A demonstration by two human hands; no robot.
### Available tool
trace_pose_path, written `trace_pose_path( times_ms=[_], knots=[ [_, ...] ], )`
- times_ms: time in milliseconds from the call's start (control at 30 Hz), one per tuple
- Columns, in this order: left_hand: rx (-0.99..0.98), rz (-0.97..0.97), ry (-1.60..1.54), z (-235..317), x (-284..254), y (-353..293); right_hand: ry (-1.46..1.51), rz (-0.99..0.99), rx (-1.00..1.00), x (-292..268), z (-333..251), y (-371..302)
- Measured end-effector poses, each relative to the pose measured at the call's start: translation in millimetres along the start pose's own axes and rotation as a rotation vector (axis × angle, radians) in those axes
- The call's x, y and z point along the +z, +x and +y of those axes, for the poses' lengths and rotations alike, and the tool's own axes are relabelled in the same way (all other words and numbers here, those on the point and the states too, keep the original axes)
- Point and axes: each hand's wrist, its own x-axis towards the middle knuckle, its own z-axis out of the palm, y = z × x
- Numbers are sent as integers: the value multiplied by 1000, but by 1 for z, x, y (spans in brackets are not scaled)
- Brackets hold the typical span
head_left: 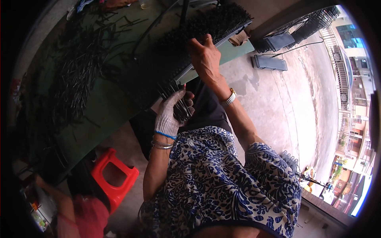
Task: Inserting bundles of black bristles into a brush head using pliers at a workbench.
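Currently, the left hand (170,109), in a pale knit glove, has its fingers closed round a bunch of thin dark rods (182,112), near the front edge of the black bristly block (222,18) on the green worktop (99,125). The bare right hand (206,59) is bent at this edge, farther along; can't tell if its fingers pinch smth., b/c the tips are hidden. Poss. risk: if the left grip loosens, some rods may slip down, as they are many & thin. Also, w/o glove, the right hand could be scratched if rod ends are sharp.
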Motion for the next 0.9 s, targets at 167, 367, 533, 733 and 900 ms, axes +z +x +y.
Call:
trace_pose_path(
  times_ms=[167,367,533,733,900],
  knots=[
    [42,45,9,2,8,-4,-163,-83,-53,-8,3,1],
    [-5,-62,-152,-3,0,-4,219,-15,221,-32,15,-5],
    [-73,-112,-194,-4,4,-4,61,-158,237,-20,32,-22],
    [-56,-75,-166,-7,5,-7,-126,-150,177,-2,29,-21],
    [7,-47,-110,-5,10,-14,-161,-149,176,4,24,-21]
  ],
)
